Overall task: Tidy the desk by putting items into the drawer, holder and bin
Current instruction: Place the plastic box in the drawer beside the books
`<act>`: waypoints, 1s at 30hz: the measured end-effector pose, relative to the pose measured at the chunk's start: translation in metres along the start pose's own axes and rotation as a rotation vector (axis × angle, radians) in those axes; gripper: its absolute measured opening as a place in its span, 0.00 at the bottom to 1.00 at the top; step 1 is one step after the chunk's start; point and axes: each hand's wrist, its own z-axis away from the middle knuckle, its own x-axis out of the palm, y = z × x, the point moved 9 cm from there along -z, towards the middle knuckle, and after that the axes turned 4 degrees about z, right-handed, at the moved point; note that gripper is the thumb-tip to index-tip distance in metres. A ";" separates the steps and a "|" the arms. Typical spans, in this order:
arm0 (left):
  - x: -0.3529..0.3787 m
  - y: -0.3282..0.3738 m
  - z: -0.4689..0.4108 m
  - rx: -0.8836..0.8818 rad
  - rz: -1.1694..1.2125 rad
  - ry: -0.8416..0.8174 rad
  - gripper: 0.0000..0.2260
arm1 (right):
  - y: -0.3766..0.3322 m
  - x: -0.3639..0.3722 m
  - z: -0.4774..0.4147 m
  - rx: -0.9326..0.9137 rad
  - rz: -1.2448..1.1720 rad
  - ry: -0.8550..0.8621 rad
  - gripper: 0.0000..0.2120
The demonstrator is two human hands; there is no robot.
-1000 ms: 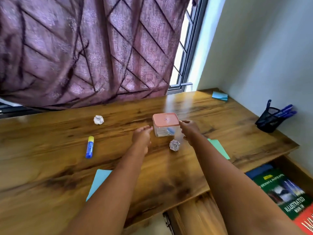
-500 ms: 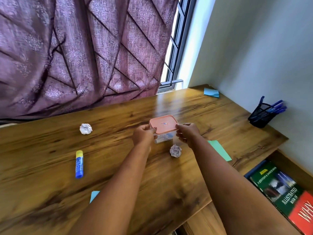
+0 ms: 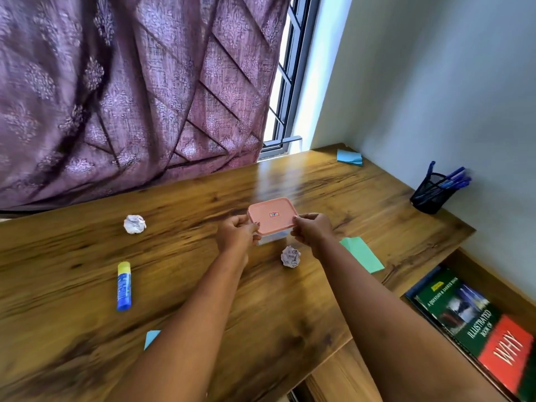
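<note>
Container (image 3: 274,237) mostly hidden under lid (image 3: 272,216); blue note (image 3: 151,338) partly behind left forearm (image 3: 203,309).

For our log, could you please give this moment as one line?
left hand, right hand: gripping pink-lidded box | glue stick, paper balls: on desk | pens: in holder

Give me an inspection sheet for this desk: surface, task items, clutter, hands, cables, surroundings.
Surface: wooden desk, glare near the window.
Job's things: pink-lidded container mid-desk; glue stick lying left; mesh pen holder with blue pens far right.
Clutter: crumpled paper ball at left, another beside the container; green note; blue note pad; blue paper at the near edge.
Grips: left hand and right hand each hold the container's lid edge.
Cables: nothing seen.
Surroundings: purple curtain, pale wall, books on a lower shelf at right.
</note>
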 end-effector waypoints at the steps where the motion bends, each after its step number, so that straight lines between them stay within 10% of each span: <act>1: 0.001 0.000 0.005 0.014 0.018 -0.009 0.11 | 0.000 -0.002 0.004 -0.024 -0.011 0.011 0.11; 15: 0.058 0.001 0.141 0.077 0.190 -0.145 0.13 | 0.011 -0.131 0.068 -0.149 -0.282 0.101 0.08; 30: 0.120 -0.188 0.346 -0.153 0.045 -0.116 0.10 | 0.188 -0.330 0.145 -0.026 -0.077 0.038 0.04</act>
